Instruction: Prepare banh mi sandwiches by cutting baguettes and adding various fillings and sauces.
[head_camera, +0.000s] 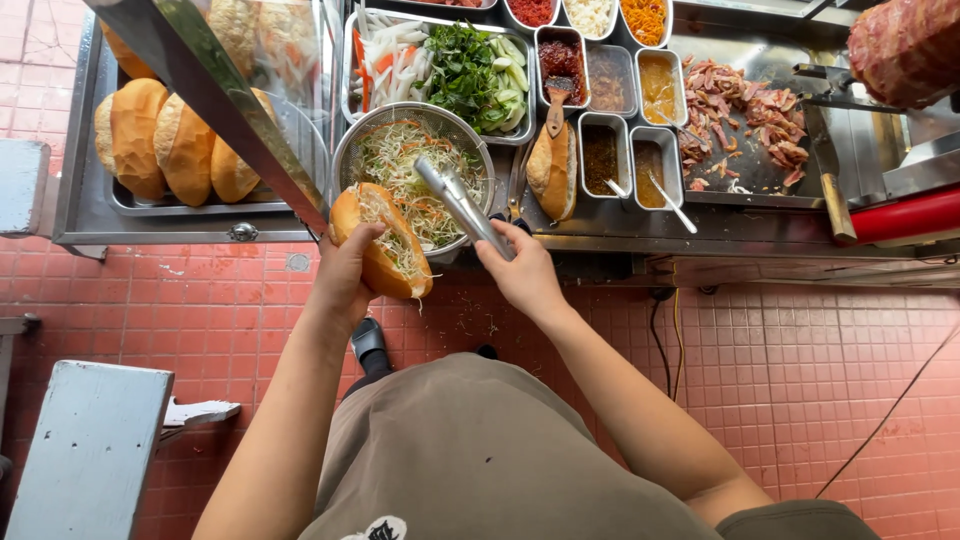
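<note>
Over a red-tiled floor stands a steel food counter. The left hand wraps around a split bread roll (already stuffed with shredded salad), just beside the metal colander. The right hand grips steel tongs, pressed together, pointing into it.

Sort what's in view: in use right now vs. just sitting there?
In use:
- left hand holding a split bread roll with shredded salad in it
- right hand holding metal tongs
- bowl of shredded salad under the tongs

Sitting there:
- second roll on the counter
- whole rolls on the tray
- sauce tubs
- chopped meat
</note>
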